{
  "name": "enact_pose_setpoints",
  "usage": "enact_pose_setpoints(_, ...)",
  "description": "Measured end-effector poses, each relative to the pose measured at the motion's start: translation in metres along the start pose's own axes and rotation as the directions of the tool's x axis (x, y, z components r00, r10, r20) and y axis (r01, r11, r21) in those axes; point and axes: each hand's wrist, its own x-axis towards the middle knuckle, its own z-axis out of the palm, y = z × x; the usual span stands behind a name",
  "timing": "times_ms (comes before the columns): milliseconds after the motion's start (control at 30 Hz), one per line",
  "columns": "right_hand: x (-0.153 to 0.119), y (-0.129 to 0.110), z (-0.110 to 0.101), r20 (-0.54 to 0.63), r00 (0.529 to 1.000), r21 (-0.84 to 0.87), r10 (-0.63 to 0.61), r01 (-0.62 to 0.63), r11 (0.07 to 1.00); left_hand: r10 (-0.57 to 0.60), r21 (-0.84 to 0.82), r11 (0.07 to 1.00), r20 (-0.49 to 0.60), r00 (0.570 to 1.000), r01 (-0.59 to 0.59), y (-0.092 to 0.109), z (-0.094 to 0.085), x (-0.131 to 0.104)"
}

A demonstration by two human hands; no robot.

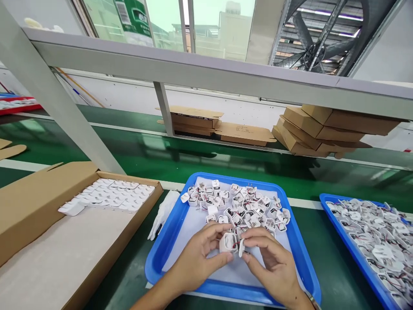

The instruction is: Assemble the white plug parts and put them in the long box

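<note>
Over the front of a blue tray (151, 258), my left hand (206, 254) grips a small white plastic housing (227, 242) whose open side shows. My right hand (271, 258) pinches a flat white cover (241, 248) just right of that housing. Thin red and dark wires run between the two pieces. Behind my fingers, on a white sheet in the tray, lie many similar white housings (238, 202), some with wires showing. The far edges of both held pieces are partly hidden by my fingers.
An open cardboard box (129, 241) at left holds rows of white parts (112, 193). A white glove (164, 213) lies beside the tray. Another blue tray (348, 241) at right is heaped with wired white parts. Flat cardboard boxes (322, 129) stand behind a metal frame bar (206, 69).
</note>
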Motion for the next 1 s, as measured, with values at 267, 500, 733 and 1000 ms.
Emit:
enact_pose_setpoints(267, -0.002, -0.001, 0.005, -0.013, 0.994, 0.093, 0.112, -0.110, 0.990, 0.261, 0.243, 0.941, -0.081, 0.962, -0.235, -0.003, 0.000, -0.005)
enact_pose_setpoints(500, -0.005, 0.003, 0.009, -0.015, 0.998, -0.125, -0.060, 0.058, 0.990, 0.132, 0.202, 0.970, 0.027, 0.991, -0.135, 0.003, 0.000, -0.006)
enact_pose_setpoints(733, -0.009, 0.000, 0.008, -0.024, 0.995, -0.188, -0.097, 0.091, 0.978, 0.147, 0.308, 0.939, 0.037, 0.988, -0.151, 0.013, 0.010, -0.021)
enact_pose_setpoints(1000, -0.007, -0.004, 0.017, 0.046, 0.989, -0.229, -0.138, 0.145, 0.963, 0.189, 0.279, 0.947, -0.072, 0.979, -0.162, -0.005, 0.007, -0.020)
